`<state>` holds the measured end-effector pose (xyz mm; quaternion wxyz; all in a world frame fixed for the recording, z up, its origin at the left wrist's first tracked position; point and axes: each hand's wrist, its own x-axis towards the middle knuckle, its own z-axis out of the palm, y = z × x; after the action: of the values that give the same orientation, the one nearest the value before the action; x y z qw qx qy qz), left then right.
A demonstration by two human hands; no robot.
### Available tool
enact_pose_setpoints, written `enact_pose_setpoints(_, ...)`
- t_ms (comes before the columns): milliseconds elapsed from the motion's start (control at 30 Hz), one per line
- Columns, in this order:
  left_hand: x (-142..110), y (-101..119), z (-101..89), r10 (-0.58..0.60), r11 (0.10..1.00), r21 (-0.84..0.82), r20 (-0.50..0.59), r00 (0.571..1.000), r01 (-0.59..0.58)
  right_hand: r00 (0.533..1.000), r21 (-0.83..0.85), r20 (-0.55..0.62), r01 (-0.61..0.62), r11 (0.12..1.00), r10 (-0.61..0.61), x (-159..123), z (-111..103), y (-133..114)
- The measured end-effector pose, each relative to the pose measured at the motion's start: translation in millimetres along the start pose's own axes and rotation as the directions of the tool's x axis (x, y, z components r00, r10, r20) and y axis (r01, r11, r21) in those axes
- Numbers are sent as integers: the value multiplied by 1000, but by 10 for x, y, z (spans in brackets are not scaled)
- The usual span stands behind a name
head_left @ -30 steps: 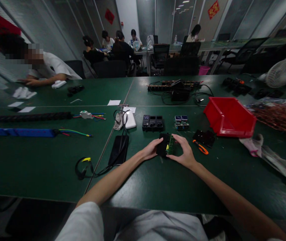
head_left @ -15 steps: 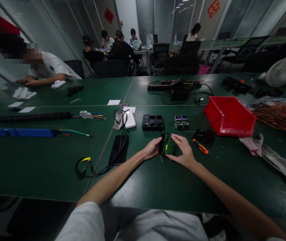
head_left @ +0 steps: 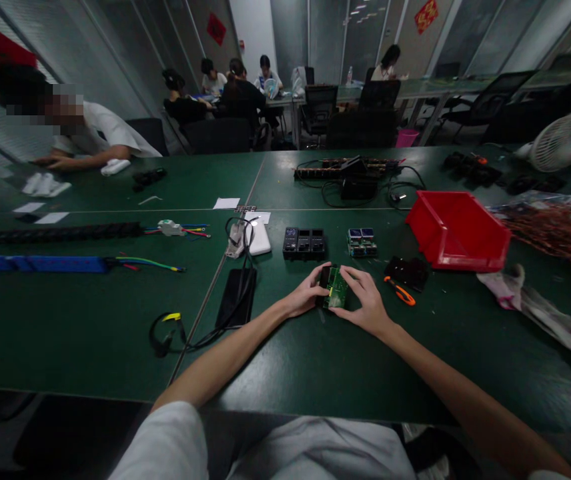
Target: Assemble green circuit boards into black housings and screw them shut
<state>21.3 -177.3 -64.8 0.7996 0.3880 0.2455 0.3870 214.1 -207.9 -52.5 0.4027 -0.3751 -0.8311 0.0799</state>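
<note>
Board point(head_left: 338, 293), flat, green, pinched in half-open right hand point(head_left: 368, 307); curled left hand point(head_left: 306, 297) gripped black plastic case point(head_left: 324, 277), likely against slipping

Dim overall — dark lower-left corner, soft glare on green tabletop point(head_left: 260, 373), lights point(head_left: 363, 12) mirrored in glass point(head_left: 365, 47), edges stretched

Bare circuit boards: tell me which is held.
The green board between left hand and right hand; the others lie beyond it, left of the red bin.
</note>
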Motion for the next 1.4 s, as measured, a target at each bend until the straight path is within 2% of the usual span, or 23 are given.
enact_pose_setpoints(833,17,-21,-34,-2,1000,5,47,999,1,1000,6,28,-9,1000,9,-6,20,12)
enact_pose_setpoints(1100,-9,32,17,5,1000,20,3,1000,-5,994,91,-8,-108,990,109,27,-12,-29)
enact_pose_setpoints(1400,43,-17,-44,-11,1000,-22,-33,999,10,976,260,-2,-211,942,219,29,-3,-22)
